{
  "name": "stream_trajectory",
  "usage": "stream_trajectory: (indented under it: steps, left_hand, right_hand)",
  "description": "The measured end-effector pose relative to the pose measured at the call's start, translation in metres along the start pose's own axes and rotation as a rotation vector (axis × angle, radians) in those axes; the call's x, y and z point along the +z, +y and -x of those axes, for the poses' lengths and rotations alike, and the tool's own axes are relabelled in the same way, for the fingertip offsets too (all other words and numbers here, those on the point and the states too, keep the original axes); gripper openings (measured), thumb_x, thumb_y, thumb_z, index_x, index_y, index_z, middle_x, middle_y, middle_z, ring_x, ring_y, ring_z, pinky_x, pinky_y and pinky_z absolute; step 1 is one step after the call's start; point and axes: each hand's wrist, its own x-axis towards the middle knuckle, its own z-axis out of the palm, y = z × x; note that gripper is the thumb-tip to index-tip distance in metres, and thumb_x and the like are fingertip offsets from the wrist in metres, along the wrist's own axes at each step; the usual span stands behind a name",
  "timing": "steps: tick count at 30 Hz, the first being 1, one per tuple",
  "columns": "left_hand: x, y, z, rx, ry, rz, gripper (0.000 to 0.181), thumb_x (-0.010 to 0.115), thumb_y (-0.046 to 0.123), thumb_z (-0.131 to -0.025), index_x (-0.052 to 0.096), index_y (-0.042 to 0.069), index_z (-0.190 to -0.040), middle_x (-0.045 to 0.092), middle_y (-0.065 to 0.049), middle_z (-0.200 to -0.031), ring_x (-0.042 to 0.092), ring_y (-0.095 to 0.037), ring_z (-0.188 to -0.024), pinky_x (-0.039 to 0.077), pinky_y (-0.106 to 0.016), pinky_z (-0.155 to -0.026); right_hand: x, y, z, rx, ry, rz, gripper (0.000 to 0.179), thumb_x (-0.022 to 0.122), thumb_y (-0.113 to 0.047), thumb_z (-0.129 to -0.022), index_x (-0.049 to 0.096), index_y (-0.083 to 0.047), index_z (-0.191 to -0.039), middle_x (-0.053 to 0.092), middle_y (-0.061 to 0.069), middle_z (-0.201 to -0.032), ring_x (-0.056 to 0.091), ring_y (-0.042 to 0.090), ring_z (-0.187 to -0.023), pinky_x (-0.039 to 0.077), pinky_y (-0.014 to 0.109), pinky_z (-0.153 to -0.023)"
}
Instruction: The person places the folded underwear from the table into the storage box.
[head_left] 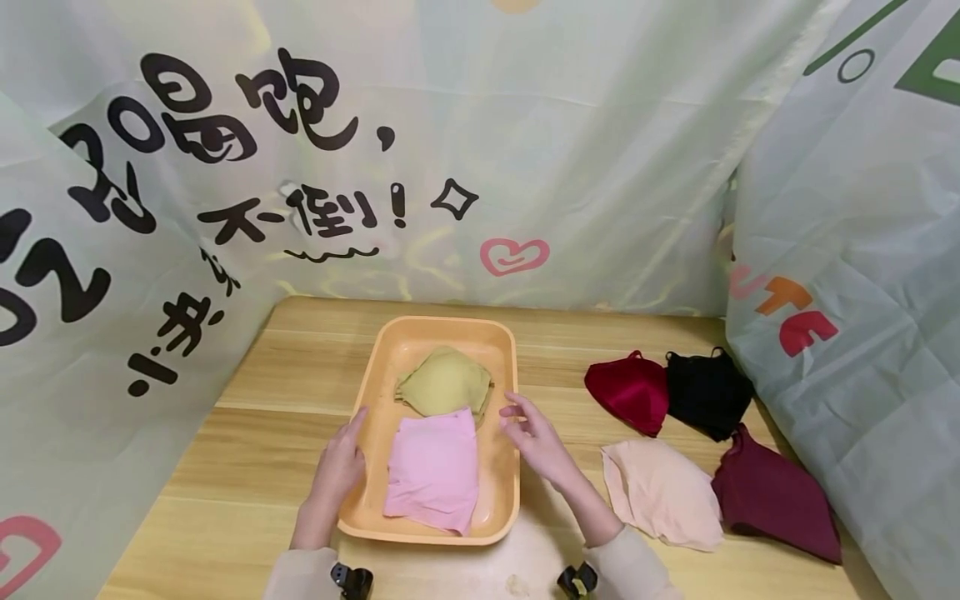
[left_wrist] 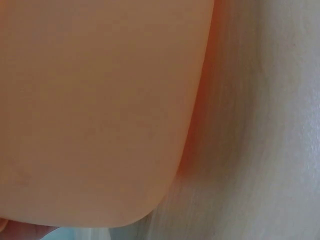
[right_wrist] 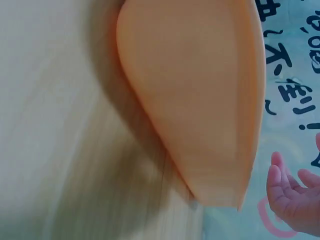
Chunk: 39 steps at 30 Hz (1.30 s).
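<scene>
The orange tray (head_left: 497, 504) rests on the desk (head_left: 247, 467), its far end near the desk's far edge; the left hand (head_left: 333, 469) is at the left rim, perhaps to steady it, though I can't tell how its fingers close there, while the right hand (head_left: 542, 442) hovers by the right rim, fingers apart and holding nothing. Inside, a smooth, squarish pink cloth (head_left: 432, 471) lies nearer me than a rounded, mustard-yellow cloth (head_left: 447, 383), probably laid lengthwise so both fit flat.
</scene>
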Motion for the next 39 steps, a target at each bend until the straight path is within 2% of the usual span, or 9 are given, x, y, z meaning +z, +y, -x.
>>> stream_trajectory:
  steps: [5,12,19,24,33,39]
  left_hand:
    - [0.001,-0.001,0.0,0.013,0.016,-0.005,0.061,0.047,-0.016,-0.073,0.04,-0.004,-0.133,0.054,-0.033,-0.114,0.056,-0.047,-0.089,0.049,-0.053,-0.07]
    - [0.0,0.001,0.001,0.018,0.014,-0.009,0.061,0.046,-0.017,-0.074,0.04,-0.004,-0.133,0.054,-0.033,-0.112,0.057,-0.046,-0.086,0.049,-0.053,-0.069]
    - [-0.001,0.002,0.001,0.01,0.004,-0.007,0.06,0.045,-0.017,-0.075,0.039,-0.004,-0.133,0.053,-0.033,-0.114,0.055,-0.048,-0.092,0.048,-0.054,-0.073]
    - [-0.001,0.002,0.001,-0.002,-0.004,-0.007,0.06,0.046,-0.017,-0.075,0.039,-0.003,-0.134,0.053,-0.034,-0.114,0.057,-0.046,-0.088,0.049,-0.052,-0.07]
    - [0.0,0.002,0.001,-0.008,-0.002,-0.003,0.061,0.046,-0.016,-0.076,0.039,-0.002,-0.135,0.053,-0.033,-0.114,0.057,-0.047,-0.088,0.05,-0.052,-0.069]
    - [0.0,0.002,0.001,0.001,0.005,-0.008,0.061,0.046,-0.017,-0.075,0.039,-0.002,-0.134,0.053,-0.034,-0.114,0.058,-0.045,-0.084,0.05,-0.05,-0.066]
  right_hand:
    - [-0.014,0.005,-0.008,-0.054,0.05,0.045,0.048,0.055,-0.007,-0.088,0.04,0.001,-0.133,0.055,0.024,-0.113,0.058,0.031,-0.089,0.051,0.034,-0.073]
    - [-0.029,0.011,-0.013,-0.037,0.064,0.152,0.053,0.054,-0.015,-0.089,0.034,-0.003,-0.137,0.054,0.017,-0.117,0.056,0.03,-0.096,0.048,0.041,-0.08]
    - [-0.047,0.022,-0.02,-0.027,0.084,0.176,0.057,0.053,-0.015,-0.091,0.026,-0.002,-0.14,0.05,0.022,-0.122,0.055,0.031,-0.098,0.049,0.039,-0.079]
    - [-0.059,0.028,-0.023,-0.044,0.105,0.187,0.06,0.053,-0.015,-0.091,0.023,0.0,-0.141,0.049,0.024,-0.122,0.055,0.032,-0.098,0.047,0.04,-0.081]
    - [-0.075,0.033,-0.026,-0.074,0.112,0.214,0.063,0.056,-0.014,-0.089,0.023,-0.003,-0.142,0.052,0.024,-0.12,0.056,0.034,-0.097,0.048,0.044,-0.08]
    - [-0.086,0.034,-0.029,-0.065,0.122,0.231,0.064,0.055,-0.016,-0.09,0.021,-0.003,-0.143,0.05,0.025,-0.122,0.055,0.035,-0.1,0.047,0.043,-0.081]
